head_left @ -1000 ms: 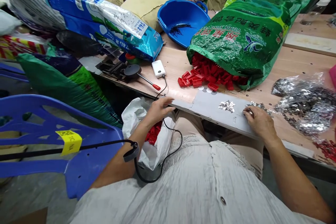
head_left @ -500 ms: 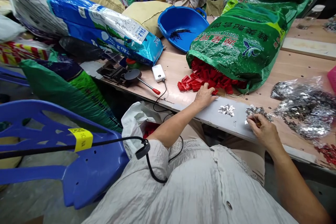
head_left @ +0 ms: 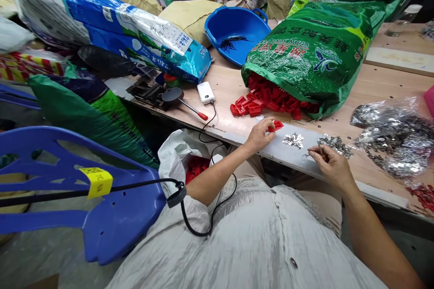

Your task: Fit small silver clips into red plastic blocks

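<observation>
Between the fingers of my left hand (head_left: pixel 260 134) is a red plastic piece (head_left: pixel 277 125), held just above the near edge of the table. My right hand (head_left: pixel 332 162) is closed in a pinch on a small metal piece (head_left: pixel 307 154), partly hidden by the fingertips. A small pile of flat silver metal pieces (head_left: pixel 293 140) lies between my hands. Another pile of metal pieces (head_left: pixel 335 143) sits just behind my right fingers. Beyond my left hand, many red plastic pieces (head_left: pixel 252 101) spill from the mouth of a green sack (head_left: pixel 305 49).
A blue basin (head_left: pixel 217 25) holds thin dark pieces. Clear bags of metal parts (head_left: pixel 396 140) lie at right. A lever tool (head_left: pixel 172 95) and white power bank (head_left: pixel 205 93) are at left. A white sack (head_left: pixel 169 153) hangs below the edge, by a blue chair (head_left: pixel 125 216). Someone sits opposite.
My left hand has drawn back from the red heap with a red piece. My right hand has moved slightly left from the metal pile, with a small metal piece in its fingertips.
</observation>
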The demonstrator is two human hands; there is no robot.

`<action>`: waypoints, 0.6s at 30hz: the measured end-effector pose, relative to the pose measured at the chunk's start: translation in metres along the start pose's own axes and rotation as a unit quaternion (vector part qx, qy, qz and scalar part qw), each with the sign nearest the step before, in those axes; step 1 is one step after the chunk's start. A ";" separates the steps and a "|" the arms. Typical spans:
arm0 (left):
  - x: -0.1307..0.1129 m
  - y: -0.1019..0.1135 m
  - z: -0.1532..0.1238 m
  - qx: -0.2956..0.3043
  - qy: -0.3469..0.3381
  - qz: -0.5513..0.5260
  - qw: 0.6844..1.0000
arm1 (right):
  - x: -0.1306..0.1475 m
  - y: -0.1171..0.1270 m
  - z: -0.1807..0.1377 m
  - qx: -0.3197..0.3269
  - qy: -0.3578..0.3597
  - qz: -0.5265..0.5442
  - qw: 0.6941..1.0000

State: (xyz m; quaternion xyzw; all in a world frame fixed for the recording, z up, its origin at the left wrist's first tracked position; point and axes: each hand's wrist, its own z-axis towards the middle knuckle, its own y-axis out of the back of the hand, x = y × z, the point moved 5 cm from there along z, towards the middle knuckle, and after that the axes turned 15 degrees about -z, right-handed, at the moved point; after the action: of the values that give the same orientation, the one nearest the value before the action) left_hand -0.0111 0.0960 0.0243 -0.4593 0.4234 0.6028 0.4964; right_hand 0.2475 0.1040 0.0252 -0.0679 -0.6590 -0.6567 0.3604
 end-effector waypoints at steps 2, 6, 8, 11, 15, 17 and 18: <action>-0.007 -0.006 -0.015 0.005 0.008 -0.031 0.999 | 0.012 0.001 0.001 -0.011 0.006 0.003 1.000; -0.019 -0.014 -0.037 0.013 0.012 -0.032 0.999 | 0.036 0.002 0.002 -0.035 0.028 0.007 0.999; -0.025 -0.016 -0.043 0.013 0.005 -0.022 1.000 | 0.047 0.004 0.001 -0.056 0.038 -0.001 0.998; -0.034 -0.019 -0.052 0.005 -0.001 -0.031 0.999 | 0.060 0.007 0.000 -0.096 0.065 -0.019 0.993; -0.041 -0.021 -0.061 -0.026 0.018 -0.079 0.996 | 0.069 0.003 -0.001 -0.123 0.101 -0.045 0.986; -0.045 -0.025 -0.064 -0.018 0.020 -0.075 0.997 | 0.070 -0.002 -0.001 -0.119 0.114 -0.053 0.985; -0.047 -0.027 -0.065 -0.010 0.018 -0.069 0.997 | 0.070 -0.004 -0.001 -0.115 0.120 -0.055 0.985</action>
State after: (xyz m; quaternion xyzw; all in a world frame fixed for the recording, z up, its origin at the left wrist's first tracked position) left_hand 0.0281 0.0272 0.0540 -0.5031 0.3938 0.5628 0.5245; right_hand 0.1945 0.0756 0.0609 0.0065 -0.5334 -0.7504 0.3902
